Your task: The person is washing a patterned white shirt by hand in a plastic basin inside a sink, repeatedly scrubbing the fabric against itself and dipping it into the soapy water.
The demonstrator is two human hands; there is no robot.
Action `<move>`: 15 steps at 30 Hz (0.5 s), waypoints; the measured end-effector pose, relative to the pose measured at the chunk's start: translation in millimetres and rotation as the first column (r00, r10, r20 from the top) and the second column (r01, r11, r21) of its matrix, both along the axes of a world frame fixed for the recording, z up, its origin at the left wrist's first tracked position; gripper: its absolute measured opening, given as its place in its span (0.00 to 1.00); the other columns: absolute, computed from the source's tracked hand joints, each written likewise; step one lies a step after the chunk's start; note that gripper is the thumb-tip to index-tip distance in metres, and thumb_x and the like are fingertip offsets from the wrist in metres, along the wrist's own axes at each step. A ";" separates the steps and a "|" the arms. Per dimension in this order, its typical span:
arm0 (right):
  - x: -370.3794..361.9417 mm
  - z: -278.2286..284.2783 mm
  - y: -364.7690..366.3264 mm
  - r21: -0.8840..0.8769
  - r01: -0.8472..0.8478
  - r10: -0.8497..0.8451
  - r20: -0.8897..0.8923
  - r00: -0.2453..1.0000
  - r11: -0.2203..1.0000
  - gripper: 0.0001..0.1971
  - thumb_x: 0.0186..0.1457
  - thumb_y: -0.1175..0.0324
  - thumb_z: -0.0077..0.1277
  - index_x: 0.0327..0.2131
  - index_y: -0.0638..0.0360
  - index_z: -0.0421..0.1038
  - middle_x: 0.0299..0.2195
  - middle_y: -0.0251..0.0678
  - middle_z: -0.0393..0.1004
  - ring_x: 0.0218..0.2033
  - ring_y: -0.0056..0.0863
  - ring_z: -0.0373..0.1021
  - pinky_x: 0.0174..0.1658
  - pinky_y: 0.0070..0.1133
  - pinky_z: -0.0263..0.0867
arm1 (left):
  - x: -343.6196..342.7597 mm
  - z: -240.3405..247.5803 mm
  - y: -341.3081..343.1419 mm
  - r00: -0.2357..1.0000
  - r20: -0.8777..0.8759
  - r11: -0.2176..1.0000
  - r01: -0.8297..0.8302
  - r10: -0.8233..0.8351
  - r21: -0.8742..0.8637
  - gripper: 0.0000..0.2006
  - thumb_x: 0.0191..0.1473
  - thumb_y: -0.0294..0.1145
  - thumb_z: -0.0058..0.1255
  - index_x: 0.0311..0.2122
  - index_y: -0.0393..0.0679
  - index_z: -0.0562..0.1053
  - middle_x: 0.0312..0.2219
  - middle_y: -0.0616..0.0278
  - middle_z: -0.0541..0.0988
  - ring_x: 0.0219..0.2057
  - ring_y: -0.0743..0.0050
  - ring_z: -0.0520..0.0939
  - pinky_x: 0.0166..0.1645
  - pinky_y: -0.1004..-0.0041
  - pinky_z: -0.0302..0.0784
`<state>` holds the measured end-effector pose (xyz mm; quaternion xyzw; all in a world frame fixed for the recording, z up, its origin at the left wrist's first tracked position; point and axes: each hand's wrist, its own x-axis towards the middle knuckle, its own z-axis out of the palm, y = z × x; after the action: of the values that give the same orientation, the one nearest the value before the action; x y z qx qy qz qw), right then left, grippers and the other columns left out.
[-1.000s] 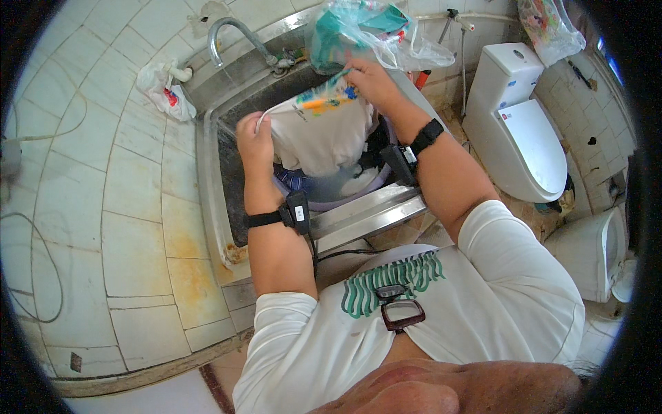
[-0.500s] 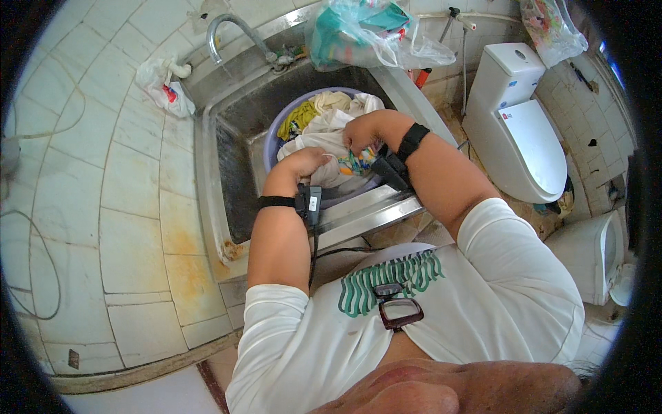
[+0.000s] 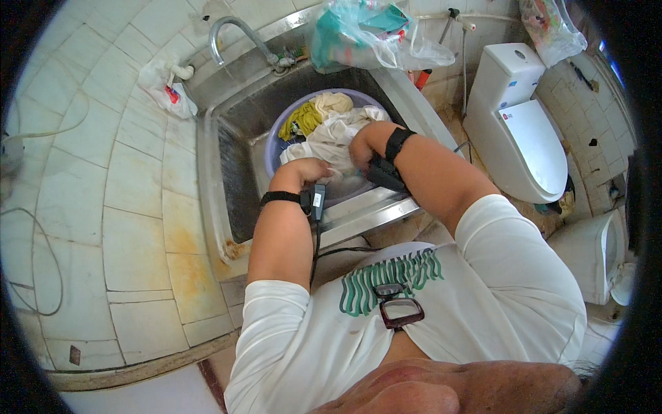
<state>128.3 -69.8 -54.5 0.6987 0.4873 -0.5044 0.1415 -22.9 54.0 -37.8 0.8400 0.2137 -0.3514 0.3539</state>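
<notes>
A pale purple basin (image 3: 273, 145) sits inside the steel sink (image 3: 219, 172), heaped with wet laundry. White cloth (image 3: 318, 146) fills its middle, with a yellow-green cloth (image 3: 301, 119) and a cream cloth (image 3: 332, 103) at the far side. My left hand (image 3: 308, 170) pinches the greyish-white cloth near the basin's front. Beside it, my right hand (image 3: 364, 146) is curled down with white fabric in its grip; its fingertips are partly blurred and hidden. Both wrists wear black straps with small black devices.
A curved faucet (image 3: 238, 24) rises behind the sink. Plastic bags (image 3: 379, 34) lie on its far right corner, and another bag (image 3: 169, 93) hangs at the left wall. A white toilet (image 3: 517, 124) stands to the right. A black cable (image 3: 338, 251) runs below the sink's front edge.
My right hand has moved slightly down and nearer to my left hand. The multicoloured printed fabric seen between the hands before is now out of sight. My left hand has shifted slightly downward.
</notes>
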 end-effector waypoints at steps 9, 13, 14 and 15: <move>-9.4 51.0 -14.1 0.425 0.178 -0.114 -0.170 0.979 0.888 0.24 0.37 0.56 0.62 0.38 0.60 0.72 0.29 0.38 0.74 0.28 0.30 0.69 0.29 0.28 0.65 | -3.3 29.5 4.9 0.578 0.339 0.585 -0.311 0.742 -0.749 0.09 0.55 0.32 0.44 0.38 0.38 0.71 0.30 0.63 0.77 0.32 0.76 0.76 0.36 0.76 0.70; -2.0 53.6 -8.3 0.632 0.049 0.000 -0.078 0.997 0.773 0.19 0.38 0.58 0.60 0.32 0.62 0.73 0.26 0.40 0.74 0.20 0.33 0.67 0.24 0.29 0.64 | -3.7 42.5 1.0 0.370 0.331 0.435 -0.247 0.868 -0.866 0.09 0.54 0.30 0.46 0.38 0.39 0.71 0.31 0.62 0.77 0.33 0.73 0.77 0.39 0.74 0.71; 0.5 53.9 -6.9 0.686 0.074 -0.058 -0.048 0.997 0.723 0.19 0.40 0.57 0.58 0.32 0.62 0.73 0.27 0.42 0.74 0.22 0.36 0.68 0.26 0.30 0.64 | -3.5 43.7 2.8 0.332 0.329 0.403 -0.183 0.884 -0.897 0.08 0.54 0.30 0.46 0.38 0.39 0.71 0.32 0.62 0.77 0.34 0.72 0.77 0.40 0.73 0.71; -0.6 57.2 -6.1 0.736 0.094 -0.113 -0.024 0.993 0.671 0.19 0.41 0.55 0.57 0.31 0.62 0.73 0.27 0.44 0.74 0.23 0.38 0.69 0.28 0.31 0.64 | -4.9 44.2 3.2 0.293 0.321 0.368 -0.120 0.900 -0.922 0.08 0.54 0.30 0.46 0.38 0.39 0.71 0.33 0.61 0.77 0.35 0.70 0.77 0.42 0.72 0.71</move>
<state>127.6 -75.9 2.7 0.7289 0.6068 -0.2649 -0.1743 -27.7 57.2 6.4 0.5098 0.1472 0.1903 0.8260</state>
